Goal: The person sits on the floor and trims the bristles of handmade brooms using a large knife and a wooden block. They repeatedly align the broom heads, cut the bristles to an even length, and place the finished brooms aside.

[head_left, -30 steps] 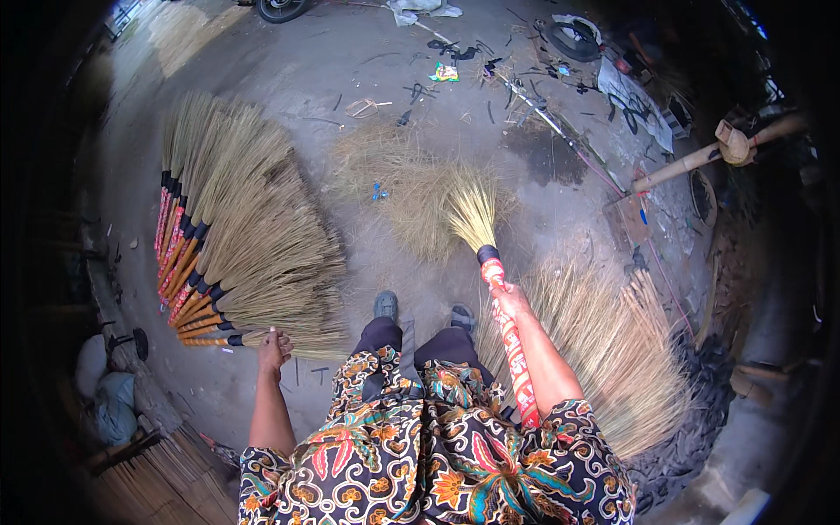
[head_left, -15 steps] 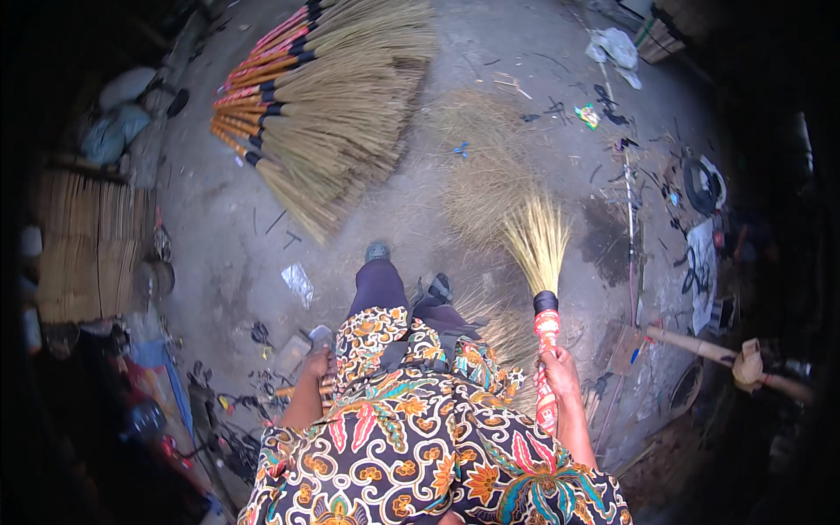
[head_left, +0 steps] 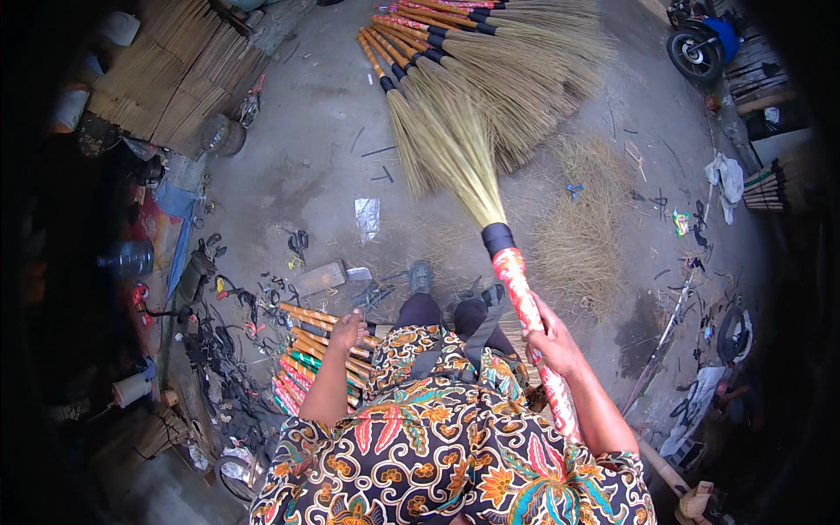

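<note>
My right hand (head_left: 556,339) is closed round the red-and-white patterned handle of a grass broom (head_left: 525,293). The broom tilts up to the left, its pale bristles overlapping the row of brooms on the floor. Below them, a black band joins bristles to handle. My left hand (head_left: 350,329) hovers by my left side with fingers loosely bent and nothing visible in it. Close beneath it lies a stack of broom handles (head_left: 306,354), some orange-brown, others red or green patterned; my arm and shirt hide part of the stack.
Several finished brooms (head_left: 516,66) fan across the floor ahead. Loose grass (head_left: 582,227) is strewn right of centre. A silver wrapper (head_left: 367,219), a wooden block (head_left: 320,278) and black strips litter the left. A motorbike wheel (head_left: 694,54) stands far right; a bamboo pole (head_left: 661,464) lies near right.
The broom in my right hand has swung from nearly upright to leaning left, toward the laid-out brooms. My view has turned left, and my left hand has lifted away from my side.
</note>
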A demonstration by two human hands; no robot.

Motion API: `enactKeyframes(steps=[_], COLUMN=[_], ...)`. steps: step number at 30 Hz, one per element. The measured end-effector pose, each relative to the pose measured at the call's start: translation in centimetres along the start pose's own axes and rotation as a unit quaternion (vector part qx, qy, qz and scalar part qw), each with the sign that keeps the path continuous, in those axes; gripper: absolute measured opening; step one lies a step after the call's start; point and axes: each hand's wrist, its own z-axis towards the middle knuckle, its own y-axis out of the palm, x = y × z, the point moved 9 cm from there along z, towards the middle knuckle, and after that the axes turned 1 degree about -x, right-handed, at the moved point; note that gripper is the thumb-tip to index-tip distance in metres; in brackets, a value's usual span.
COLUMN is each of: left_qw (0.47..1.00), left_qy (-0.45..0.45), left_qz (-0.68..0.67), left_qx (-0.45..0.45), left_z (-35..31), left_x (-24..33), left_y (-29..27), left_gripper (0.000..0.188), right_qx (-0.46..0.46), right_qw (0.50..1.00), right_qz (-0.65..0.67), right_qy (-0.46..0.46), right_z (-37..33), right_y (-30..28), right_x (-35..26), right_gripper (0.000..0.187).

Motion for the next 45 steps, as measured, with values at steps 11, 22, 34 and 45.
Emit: enactKeyframes(steps=[11,22,34,45], left_qw=[0.973,0.985,0.998,0.999], left_qy=[-0.086,-0.124,0.064,-0.004], left_qz=[-0.145,-0.119,0.007,0.035], left_qx=[0.157,0.019,-0.020,0.012], left_z=[-7.1,-0.1,6.3,-0.6], left_x=[-13.7,-12.8,9.9,3.8], left_y=[-17.2,-11.5,-4.9,-0.1], left_gripper=[0.043,0.042,0.052,0.045], right_qx=[-0.205,0.099,0.211,0.153], right_qw=[0.976,0.942,0.953,0.975], right_qz=[0.013,0.027,0.085,0.055], right_qy=[0.077,0.320,0.201,0.153], right_z=[31.6,9.2,-12.1,11.6], right_y=[29.8,-0.2,2.2,-11.8], right_x=[1.5,20.1,10.4,20.8], right_gripper=[0.034,0.032,0.068,0.043])
